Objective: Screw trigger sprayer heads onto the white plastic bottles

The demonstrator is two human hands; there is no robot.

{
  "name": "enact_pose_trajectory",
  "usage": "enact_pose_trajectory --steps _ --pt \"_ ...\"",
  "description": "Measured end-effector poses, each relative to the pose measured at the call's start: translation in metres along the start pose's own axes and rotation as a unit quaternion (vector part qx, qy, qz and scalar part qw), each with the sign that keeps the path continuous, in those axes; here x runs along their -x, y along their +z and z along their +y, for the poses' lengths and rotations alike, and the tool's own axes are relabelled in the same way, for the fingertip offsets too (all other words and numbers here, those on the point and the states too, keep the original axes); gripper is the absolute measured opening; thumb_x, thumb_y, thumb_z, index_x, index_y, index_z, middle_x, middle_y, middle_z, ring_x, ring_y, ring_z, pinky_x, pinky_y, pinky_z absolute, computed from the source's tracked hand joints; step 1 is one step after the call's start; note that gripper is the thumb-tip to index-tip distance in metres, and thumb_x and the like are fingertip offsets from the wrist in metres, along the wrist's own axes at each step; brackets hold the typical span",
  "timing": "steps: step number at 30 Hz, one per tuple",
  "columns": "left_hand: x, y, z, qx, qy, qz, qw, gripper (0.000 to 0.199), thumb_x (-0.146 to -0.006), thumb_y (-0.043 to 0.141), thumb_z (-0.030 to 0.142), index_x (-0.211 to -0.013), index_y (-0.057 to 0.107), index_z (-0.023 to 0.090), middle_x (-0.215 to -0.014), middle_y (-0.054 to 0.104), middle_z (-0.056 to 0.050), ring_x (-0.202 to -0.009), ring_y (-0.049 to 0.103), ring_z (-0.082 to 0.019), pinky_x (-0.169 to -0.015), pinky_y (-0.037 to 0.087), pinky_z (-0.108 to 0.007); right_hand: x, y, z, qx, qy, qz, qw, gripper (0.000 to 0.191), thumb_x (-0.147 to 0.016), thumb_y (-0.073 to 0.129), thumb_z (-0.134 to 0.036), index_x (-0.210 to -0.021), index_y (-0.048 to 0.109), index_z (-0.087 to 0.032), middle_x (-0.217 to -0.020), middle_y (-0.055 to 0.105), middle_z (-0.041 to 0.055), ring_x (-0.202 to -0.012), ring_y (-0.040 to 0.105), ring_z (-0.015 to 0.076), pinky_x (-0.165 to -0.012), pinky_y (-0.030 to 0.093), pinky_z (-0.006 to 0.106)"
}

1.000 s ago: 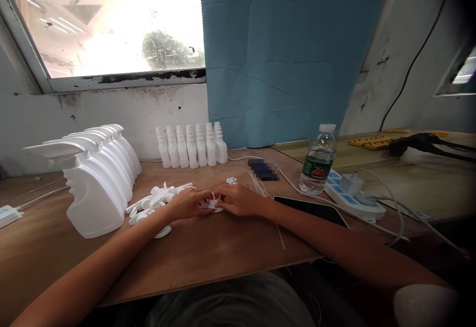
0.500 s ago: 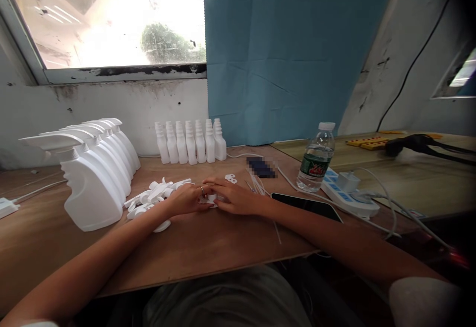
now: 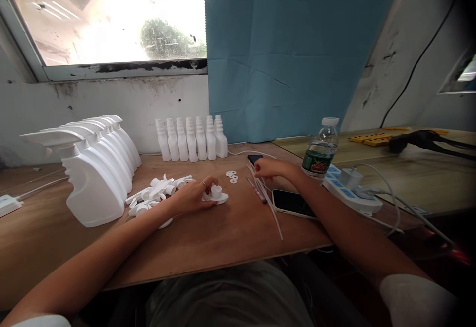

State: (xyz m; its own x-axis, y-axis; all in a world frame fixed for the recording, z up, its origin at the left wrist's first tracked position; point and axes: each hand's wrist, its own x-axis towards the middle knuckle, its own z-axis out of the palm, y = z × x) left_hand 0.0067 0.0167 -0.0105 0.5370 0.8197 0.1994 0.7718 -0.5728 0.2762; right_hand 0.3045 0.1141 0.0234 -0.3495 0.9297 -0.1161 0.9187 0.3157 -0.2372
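Observation:
My left hand [image 3: 193, 195], with a ring on one finger, grips a white plastic spray-head part [image 3: 219, 199] resting on the table; its round collar points up. To the right, my right hand [image 3: 270, 168] has its fingers curled at the upper ends of several thin white tubes [image 3: 273, 214]. Whether a tube is between those fingertips is too small to make out. A slim pen-like tool [image 3: 257, 190] lies left of the tubes. Several white washers [image 3: 232, 177] lie between my hands. Loose white spray-head parts [image 3: 158, 193] are heaped beside my left wrist.
White spray bottles stand at the left [image 3: 98, 188], smaller ones [image 3: 191, 141] by the wall. A phone [image 3: 293, 203] lies under my right forearm, a dark device [image 3: 256, 159] behind my right hand. A water bottle [image 3: 319, 153] and power strip [image 3: 349, 188] stand right.
My right hand has left the spray-head part and moved right to the tubes. My left hand still holds the part, now showing its collar.

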Motion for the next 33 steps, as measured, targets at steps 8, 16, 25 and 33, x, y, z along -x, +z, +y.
enact_pose_trajectory --steps 8,16,25,33 --pt "0.000 -0.001 0.001 -0.036 0.027 -0.011 0.999 0.045 -0.084 0.061 0.045 -0.123 0.047 0.028 -0.094 0.069 0.000 -0.084 0.065 -0.023 -0.070 0.043 -0.029 -0.004 0.005 -0.005 -0.054 0.029 -0.043 0.997 0.023 -0.068 0.057 -0.007 -0.090 0.063 -0.013 -0.057 0.062 0.0005 -0.049 0.060 0.0135 -0.044 0.035 0.021" --pt "-0.002 0.000 0.000 -0.016 0.020 -0.013 1.000 0.053 -0.084 0.062 0.045 -0.131 0.046 0.029 -0.099 0.068 -0.001 -0.087 0.065 -0.022 -0.077 0.046 -0.029 0.001 -0.012 -0.011 -0.469 -0.163 0.183 0.848 0.025 -0.072 0.063 -0.024 -0.095 0.070 -0.015 -0.082 0.067 0.0049 -0.066 0.059 0.0130 -0.058 0.045 0.024" --pt "-0.006 0.005 -0.006 0.023 0.029 -0.024 0.999 0.047 -0.081 0.065 0.044 -0.122 0.056 0.024 -0.104 0.067 -0.004 -0.090 0.064 -0.021 -0.076 0.046 -0.027 0.009 0.000 -0.045 -0.548 -0.237 0.299 0.744 0.033 -0.076 0.073 -0.050 -0.079 0.065 -0.018 -0.085 0.061 0.0028 -0.077 0.055 0.0130 -0.075 0.047 0.028" --pt "-0.004 0.003 -0.002 0.015 0.015 -0.040 0.999 0.044 -0.082 0.061 0.052 -0.112 0.054 0.020 -0.090 0.068 -0.004 -0.078 0.064 -0.021 -0.066 0.043 -0.028 0.023 0.010 -0.119 -0.695 -0.276 0.032 0.663 0.034 -0.084 0.061 -0.055 -0.086 0.050 -0.023 -0.062 0.028 -0.0067 -0.045 0.024 0.0071 -0.042 0.023 0.019"
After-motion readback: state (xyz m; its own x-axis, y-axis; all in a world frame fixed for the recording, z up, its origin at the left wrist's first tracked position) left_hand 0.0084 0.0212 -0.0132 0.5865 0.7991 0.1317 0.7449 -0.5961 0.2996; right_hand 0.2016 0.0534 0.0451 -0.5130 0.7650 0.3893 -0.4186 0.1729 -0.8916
